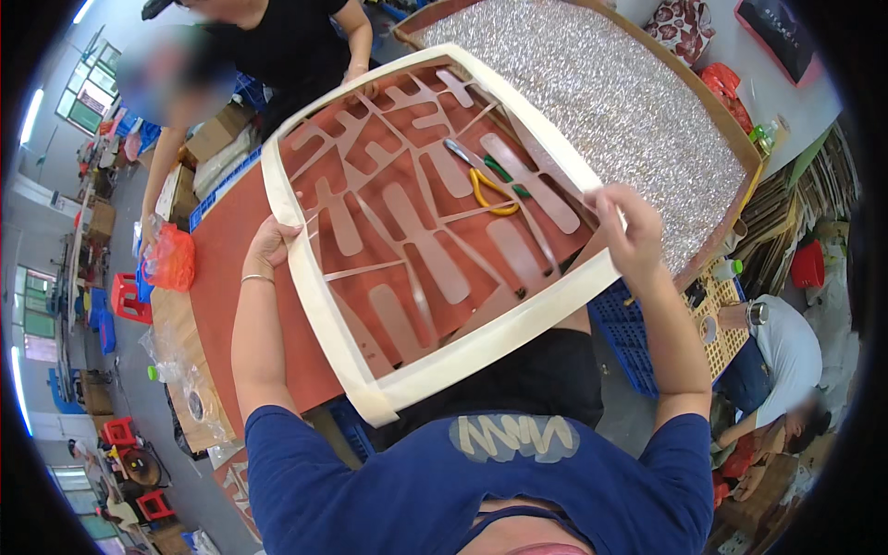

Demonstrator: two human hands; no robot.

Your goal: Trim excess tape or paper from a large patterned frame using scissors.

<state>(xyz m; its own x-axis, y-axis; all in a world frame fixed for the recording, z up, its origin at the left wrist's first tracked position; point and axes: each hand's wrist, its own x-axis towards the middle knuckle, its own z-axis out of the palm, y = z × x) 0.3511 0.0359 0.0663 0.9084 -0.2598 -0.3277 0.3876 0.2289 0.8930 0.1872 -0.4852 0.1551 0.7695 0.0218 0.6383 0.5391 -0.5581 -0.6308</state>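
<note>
I hold up a white-bordered rectangular frame [518, 319], tilted over the table. Across its opening stretches a clear sheet [442, 268] with pale bar-shaped and branching pieces and thin strips. My left hand [275, 244] grips the left border, fingers wrapped at its edge. At the right border my right hand [631, 222] pinches the frame near its upper right side. Through the opening show pliers [493, 196] with a yellow handle and a green part beside it, apparently on the red-brown surface below.
A red-brown tabletop [227, 268] extends to the left. Beyond the frame a wooden-edged tray [610, 102] holds a mass of shiny silvery bits. One person [277, 55] stands across the table, one hand near the frame's far edge; another person [782, 356] bends at the right beside a yellow crate [726, 305].
</note>
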